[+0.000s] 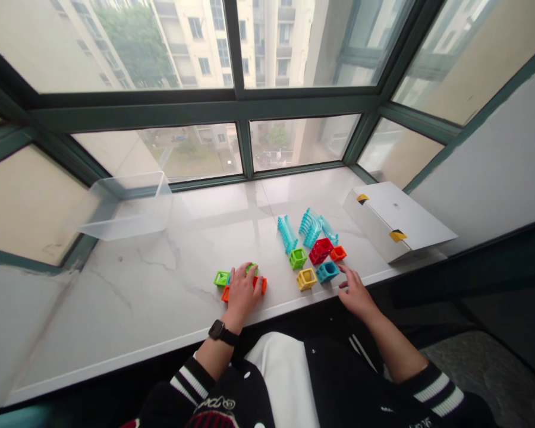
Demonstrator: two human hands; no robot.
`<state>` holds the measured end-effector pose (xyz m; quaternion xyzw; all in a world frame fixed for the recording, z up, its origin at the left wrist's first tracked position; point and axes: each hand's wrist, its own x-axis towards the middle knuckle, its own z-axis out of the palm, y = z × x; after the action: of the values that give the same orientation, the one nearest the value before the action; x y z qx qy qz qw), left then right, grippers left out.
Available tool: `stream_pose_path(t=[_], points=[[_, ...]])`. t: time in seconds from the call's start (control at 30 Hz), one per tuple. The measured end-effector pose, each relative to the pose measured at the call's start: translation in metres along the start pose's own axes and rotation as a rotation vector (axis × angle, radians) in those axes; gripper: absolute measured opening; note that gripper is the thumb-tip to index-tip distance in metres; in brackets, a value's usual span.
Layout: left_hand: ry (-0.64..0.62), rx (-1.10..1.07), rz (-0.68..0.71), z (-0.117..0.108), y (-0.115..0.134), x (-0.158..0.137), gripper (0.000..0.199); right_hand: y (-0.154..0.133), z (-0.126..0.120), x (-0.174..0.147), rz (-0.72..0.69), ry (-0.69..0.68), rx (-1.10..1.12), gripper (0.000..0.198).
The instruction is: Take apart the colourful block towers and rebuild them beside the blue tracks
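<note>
My left hand [243, 291] curls over a low cluster of hollow toy cubes on the white ledge. A green cube [222, 279] shows at its left, an orange cube [225, 293] below that, and a red-orange cube [261, 285] by the thumb; the palm hides the cluster's middle. My right hand [355, 291] has its fingers apart beside a blue cube [327, 271] and holds nothing. Near that cube stand a yellow cube [307, 279], a light green cube [298, 258], a red block [321, 251] and an orange cube [338, 254].
Translucent turquoise track pieces [288, 234] lie behind the loose cubes. A clear plastic bin [136, 214] stands at the ledge's far left, and a white box [396, 217] with yellow-and-black tabs at the right. Dark-framed windows [245, 148] border the marble-patterned ledge [160, 315].
</note>
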<state>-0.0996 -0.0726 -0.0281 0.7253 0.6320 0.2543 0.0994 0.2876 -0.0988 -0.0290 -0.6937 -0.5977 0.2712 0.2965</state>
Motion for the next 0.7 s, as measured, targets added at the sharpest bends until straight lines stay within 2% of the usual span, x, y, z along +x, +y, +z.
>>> stream_pose_path(t=[0.13,0.2,0.27,0.37,0.5,0.6,0.7], points=[[0.075,-0.252,-0.064,-0.001,-0.011,0.004,0.032,-0.035,-0.039,0.008,-0.091,0.238,-0.057,0.064],[0.121,-0.404,-0.119,-0.007,-0.02,0.005,0.033,-0.061,-0.047,0.011,-0.209,0.348,-0.014,0.054],[0.153,-0.533,-0.188,-0.016,-0.032,0.004,0.036,-0.089,-0.045,0.011,-0.339,0.365,0.05,0.047],[0.21,-0.589,-0.246,-0.035,-0.049,-0.003,0.036,-0.131,-0.022,0.006,-0.516,0.244,0.169,0.039],[0.292,-0.443,-0.239,-0.057,-0.065,-0.022,0.033,-0.173,0.029,-0.002,-0.716,-0.018,0.243,0.045],[0.271,-0.323,-0.185,-0.063,-0.069,-0.042,0.031,-0.191,0.073,-0.004,-0.747,-0.279,0.146,0.052],[0.195,-0.248,-0.117,-0.062,-0.067,-0.06,0.035,-0.197,0.115,-0.006,-0.715,-0.488,-0.098,0.061]])
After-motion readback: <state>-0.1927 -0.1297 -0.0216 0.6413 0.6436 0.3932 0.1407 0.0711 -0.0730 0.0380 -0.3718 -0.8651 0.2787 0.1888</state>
